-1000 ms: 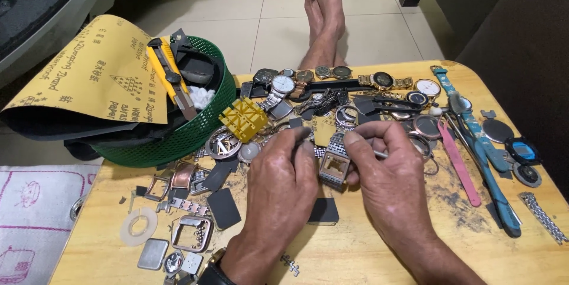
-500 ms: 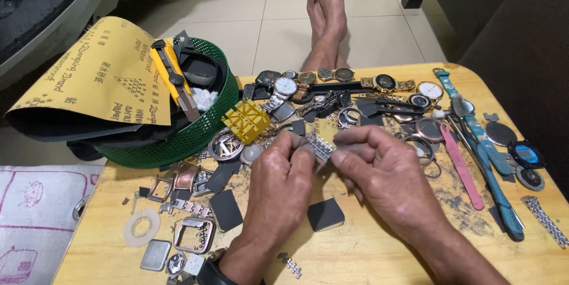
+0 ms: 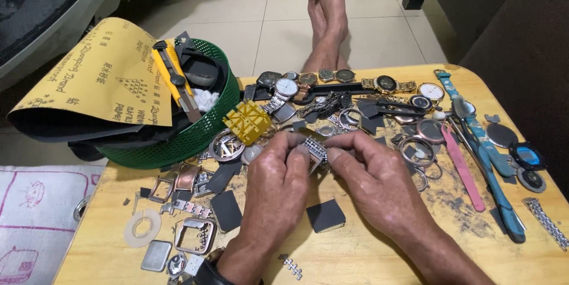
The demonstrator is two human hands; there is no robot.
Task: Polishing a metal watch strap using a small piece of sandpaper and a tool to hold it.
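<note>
Nearest edge: we noted a square watch case and a plain metal back plate lying flat on the wooden table.
Left hand: our left hand was closed, fingertips pinching the metal watch band piece.
Right hand: our right hand pinched the same piece from the other side, so it was held steady just above the table, between both thumbs.
Mid table: a dark abrasive scrap lay near the wrists, within reach.
Far left: the green basket held a yellow utility knife and sandpaper sheet.
Far edge: we saw a row of watches.
</note>
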